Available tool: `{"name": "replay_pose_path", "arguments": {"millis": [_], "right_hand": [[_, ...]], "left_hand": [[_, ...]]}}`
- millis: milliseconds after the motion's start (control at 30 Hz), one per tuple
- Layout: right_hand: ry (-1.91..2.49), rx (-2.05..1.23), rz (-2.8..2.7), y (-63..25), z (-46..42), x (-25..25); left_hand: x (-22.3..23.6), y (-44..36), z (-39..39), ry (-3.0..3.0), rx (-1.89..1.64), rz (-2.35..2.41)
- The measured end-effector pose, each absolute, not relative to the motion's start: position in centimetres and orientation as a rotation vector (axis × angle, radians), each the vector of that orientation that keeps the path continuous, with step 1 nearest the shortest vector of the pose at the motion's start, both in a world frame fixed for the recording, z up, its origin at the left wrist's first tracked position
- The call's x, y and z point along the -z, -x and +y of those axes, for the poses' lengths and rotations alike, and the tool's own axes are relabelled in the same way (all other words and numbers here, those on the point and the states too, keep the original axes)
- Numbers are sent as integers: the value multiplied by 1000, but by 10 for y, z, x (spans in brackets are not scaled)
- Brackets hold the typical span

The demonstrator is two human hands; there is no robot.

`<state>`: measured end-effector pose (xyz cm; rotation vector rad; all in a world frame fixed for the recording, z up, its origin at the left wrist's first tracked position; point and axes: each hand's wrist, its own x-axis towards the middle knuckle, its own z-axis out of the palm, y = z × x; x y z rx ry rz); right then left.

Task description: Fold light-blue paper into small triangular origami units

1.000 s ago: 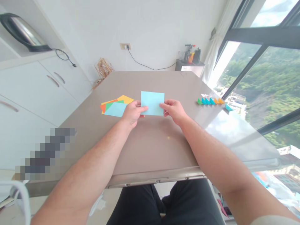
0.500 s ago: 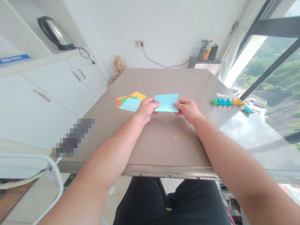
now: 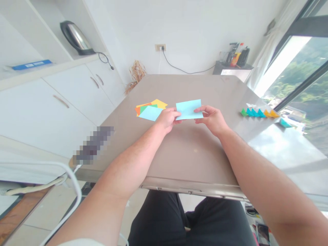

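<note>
A light blue sheet of paper (image 3: 189,108) is held up a little above the table, its right end tilted slightly upward. My left hand (image 3: 167,119) pinches its left edge, thumb in front and fingers behind. At the right end, my right hand (image 3: 213,119) has its fingers on the front face and the thumb near the lower corner. Just left of my left hand lies a fanned pile of coloured sheets, with a light blue sheet (image 3: 151,113) on top of green, orange and yellow ones.
Small folded paper pieces (image 3: 258,113) in green, blue and orange stand in a row at the right, with a blue folded piece (image 3: 285,123) nearer. A blurred dark object (image 3: 93,145) lies at the table's left edge. A kettle (image 3: 78,37) stands on the shelf.
My right fingers have shifted from the paper's right edge onto its front face. The paper has tilted, right end higher. The camera view has turned slightly left.
</note>
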<state>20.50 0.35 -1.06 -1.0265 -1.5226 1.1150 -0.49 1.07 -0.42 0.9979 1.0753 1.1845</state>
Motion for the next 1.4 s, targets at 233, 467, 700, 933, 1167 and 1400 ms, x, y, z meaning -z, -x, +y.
{"name": "replay_pose_path", "arguments": {"millis": [233, 467, 700, 933, 1167, 1400], "right_hand": [[1031, -1093, -1314, -200, 3, 10], [1009, -1157, -1139, -193, 1, 5], [1031, -1192, -1217, -192, -2, 4], [1057, -1088, -1179, -191, 5, 11], [1068, -1078, -1180, -192, 9, 16], [1081, -1072, -1191, -193, 10, 17]], "left_hand": [[4, 3, 7, -996, -1137, 981], [3, 2, 4, -1031, -1269, 823], [11, -1, 8, -1158, -1444, 1124], [13, -3, 11, -1170, -1496, 1165], [8, -5, 9, -1113, -1505, 1155], [7, -6, 9, -1084, -1507, 1175]]}}
